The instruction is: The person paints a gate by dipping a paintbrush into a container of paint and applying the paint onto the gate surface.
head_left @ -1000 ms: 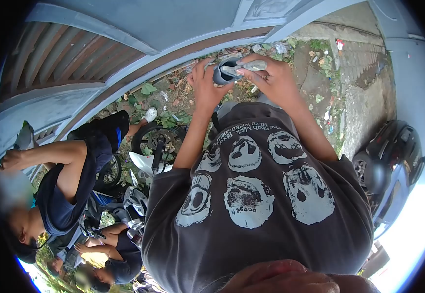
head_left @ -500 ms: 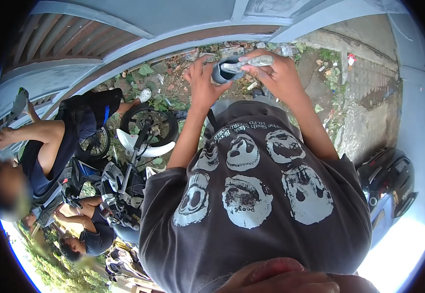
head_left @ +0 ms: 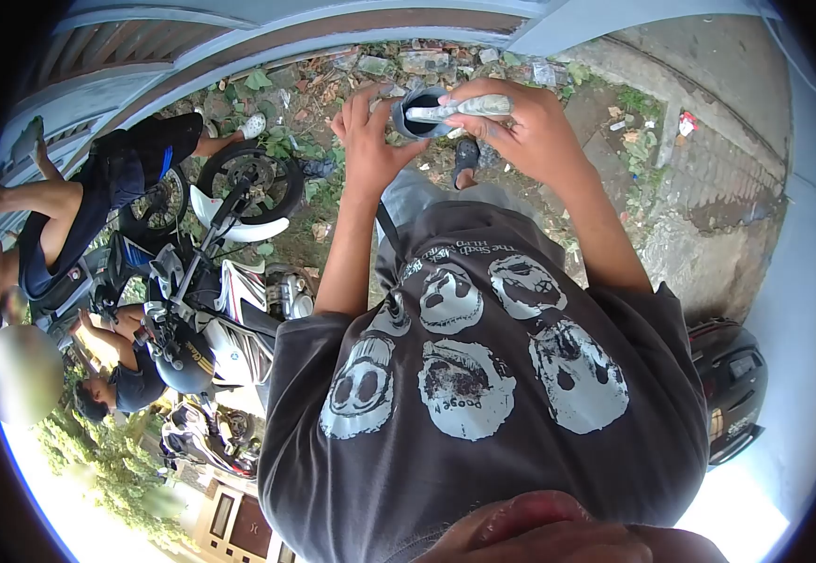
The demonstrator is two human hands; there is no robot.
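Note:
Up at the top middle of the head view, my left hand (head_left: 368, 141) is wrapped round a grey-blue cup (head_left: 402, 118) with a dark inside, its opening tilted toward me. My right hand (head_left: 532, 131) grips a pale, paint-smeared paintbrush (head_left: 485, 106) between thumb and fingers. One end of the brush lies over and partly inside the cup's mouth. Its tip is not clear, nor can I make out what the cup contains. Both hands are out in front of my dark printed shirt (head_left: 483, 347), above the ground.
A grey-blue wall beam (head_left: 558, 36) runs across the top. Rubble and plants (head_left: 267, 113) cover the ground beneath. Motorcycles (head_left: 211, 235) stand at the left, with people (head_left: 131, 375) near them. A black helmet (head_left: 732, 389) is at the right, beside a concrete strip (head_left: 708, 249).
My view has shifted, so the motorcycles sit further left and my shoe shows below. Both hands keep their hold, and the brush now lies more level across the cup's mouth.

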